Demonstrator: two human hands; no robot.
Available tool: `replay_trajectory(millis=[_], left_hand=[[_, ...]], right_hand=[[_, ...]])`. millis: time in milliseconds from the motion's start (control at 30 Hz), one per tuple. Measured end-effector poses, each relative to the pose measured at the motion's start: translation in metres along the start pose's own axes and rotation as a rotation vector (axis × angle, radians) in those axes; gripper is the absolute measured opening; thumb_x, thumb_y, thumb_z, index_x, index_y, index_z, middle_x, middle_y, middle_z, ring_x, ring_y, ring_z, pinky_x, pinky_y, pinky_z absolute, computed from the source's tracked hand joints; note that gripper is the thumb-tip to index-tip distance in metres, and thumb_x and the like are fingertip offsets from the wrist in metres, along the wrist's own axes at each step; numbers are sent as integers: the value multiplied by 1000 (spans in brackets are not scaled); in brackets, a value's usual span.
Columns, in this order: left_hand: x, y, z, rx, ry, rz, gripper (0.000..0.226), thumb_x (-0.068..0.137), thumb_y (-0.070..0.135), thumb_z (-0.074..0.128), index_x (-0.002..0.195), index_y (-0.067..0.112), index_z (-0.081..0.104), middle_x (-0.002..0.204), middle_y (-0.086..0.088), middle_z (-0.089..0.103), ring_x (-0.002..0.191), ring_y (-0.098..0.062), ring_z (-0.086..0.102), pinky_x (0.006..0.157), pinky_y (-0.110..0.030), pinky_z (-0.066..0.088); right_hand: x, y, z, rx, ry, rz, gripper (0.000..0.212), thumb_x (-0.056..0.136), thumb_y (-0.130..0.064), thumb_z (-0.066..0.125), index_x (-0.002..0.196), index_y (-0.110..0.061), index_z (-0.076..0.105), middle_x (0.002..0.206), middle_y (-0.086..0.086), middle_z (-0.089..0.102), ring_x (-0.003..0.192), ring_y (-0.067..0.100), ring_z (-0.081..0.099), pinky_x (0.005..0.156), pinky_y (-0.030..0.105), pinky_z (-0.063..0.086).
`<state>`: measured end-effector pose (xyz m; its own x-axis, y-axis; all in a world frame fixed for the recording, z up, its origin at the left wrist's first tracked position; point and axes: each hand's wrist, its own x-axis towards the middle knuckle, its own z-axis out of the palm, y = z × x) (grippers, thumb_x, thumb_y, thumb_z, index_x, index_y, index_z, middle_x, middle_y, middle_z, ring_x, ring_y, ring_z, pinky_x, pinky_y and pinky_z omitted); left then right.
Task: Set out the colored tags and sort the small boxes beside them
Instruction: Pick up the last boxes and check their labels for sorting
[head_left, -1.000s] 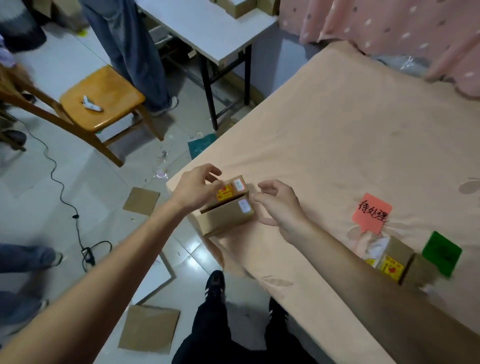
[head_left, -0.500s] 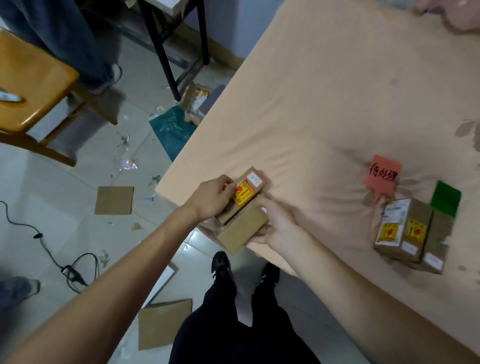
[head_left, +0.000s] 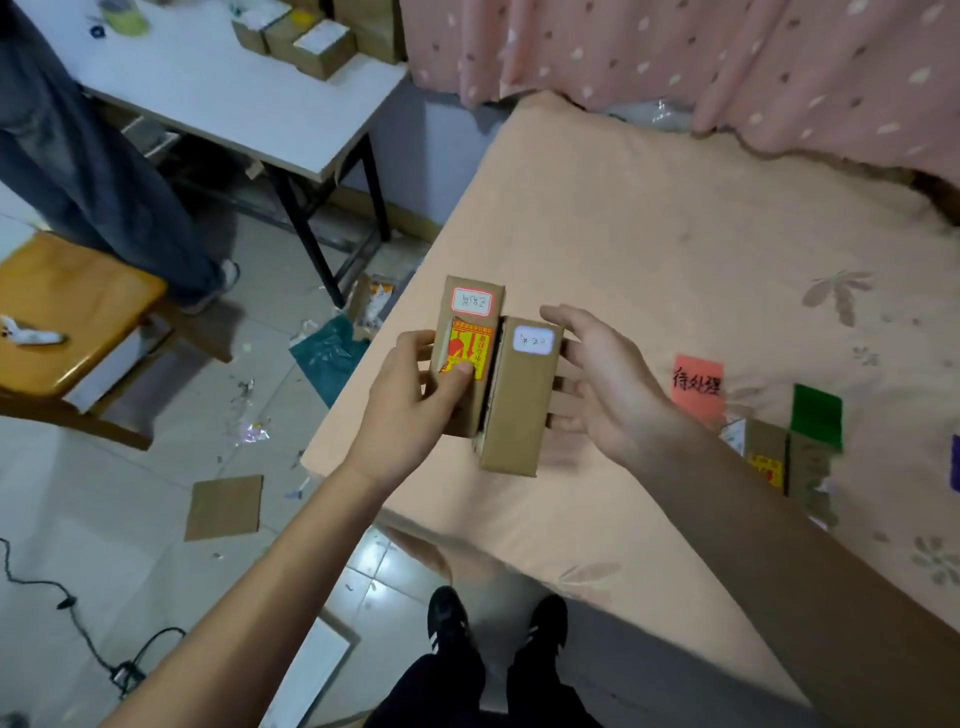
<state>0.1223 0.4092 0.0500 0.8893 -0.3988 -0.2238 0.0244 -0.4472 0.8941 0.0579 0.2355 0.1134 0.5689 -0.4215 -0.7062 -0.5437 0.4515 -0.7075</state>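
Two small cardboard boxes are held up side by side over the near left corner of the peach-covered table (head_left: 649, 249). My left hand (head_left: 410, 405) grips the left box (head_left: 470, 332), thumb on its red and yellow sticker. The right box (head_left: 522, 400), with a white label, rests on the fingers of my right hand (head_left: 608, 384), which reach under it. A red tag with black writing (head_left: 697, 383) and a green tag (head_left: 815, 415) lie on the table at the right. Below them lie two more boxes (head_left: 779, 462).
A purple tag (head_left: 955, 470) shows at the right edge. A white side table (head_left: 249, 98) with boxes stands at the back left, a person's legs (head_left: 104, 171) and a wooden chair (head_left: 62, 312) beside it. Cardboard scraps and a cable lie on the floor.
Both hands have lifted the two boxes and turned them upright so their labels face me. The view has tilted back up toward the curtain.
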Motion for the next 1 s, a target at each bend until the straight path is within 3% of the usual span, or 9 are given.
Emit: replay_trajectory(millis=[67,233,433,500,600,667,733,867,1000], left_hand=[[-8,11,3,-61,25,24,40,100,34,69,135,21,56,127,16,65,108,-2,66,83,-16,54],[-22,33,15,-167,35,42,42,98,31,73,134,21,55,125,17,64,108,-2,66,73,-9,55],[-26,43,25,-131,28,110,54,94,35,77,143,29,54,137,6,64,118,-8,65,97,-38,61],[-26,44,26,-44,36,205,66,89,36,82,148,30,52,142,10,61,129,-9,60,107,-40,55],[-33,49,32,128,-14,352,106,72,44,92,162,32,36,154,26,45,144,2,41,119,-26,39],[-39,51,36,305,-15,412,124,61,51,93,164,29,27,161,17,40,147,-8,40,119,-35,38],[-46,54,39,512,5,449,126,58,54,90,161,28,23,164,7,36,145,-25,41,108,-48,50],[-49,65,40,749,-11,433,126,53,57,90,152,32,17,153,3,26,136,-33,39,73,-51,63],[-44,69,39,860,-47,555,130,54,63,91,159,32,20,155,0,29,138,-35,41,68,-51,64]], right_hand=[[-13,-8,-12,-27,-12,-67,29,106,-39,59,133,-36,69,119,-12,75,105,18,72,82,43,57],[-29,-10,-33,-91,-37,-183,42,106,-27,62,145,-41,63,117,-17,73,113,12,70,74,36,53],[-30,-6,-47,-166,-38,-291,60,96,-12,70,147,-43,60,127,-11,71,106,9,71,84,40,57],[-31,-7,-50,-134,-40,-291,57,95,-19,75,145,-43,61,128,-10,70,111,12,70,84,43,58],[-33,-6,-50,-71,-77,-239,54,91,-43,81,142,-39,63,132,-6,73,124,19,69,86,52,63],[-34,-3,-51,-9,-105,-194,52,89,-53,81,135,-29,70,127,0,79,125,26,73,87,62,64],[-34,-3,-53,74,-137,-144,52,89,-56,80,129,-23,74,121,6,82,117,30,78,90,69,61],[-35,-4,-58,144,-151,-67,36,95,-59,71,111,-29,82,108,6,86,104,31,82,91,69,60],[-35,1,-62,167,-124,-57,45,85,-65,80,116,-33,81,120,9,83,111,36,80,92,77,56]])
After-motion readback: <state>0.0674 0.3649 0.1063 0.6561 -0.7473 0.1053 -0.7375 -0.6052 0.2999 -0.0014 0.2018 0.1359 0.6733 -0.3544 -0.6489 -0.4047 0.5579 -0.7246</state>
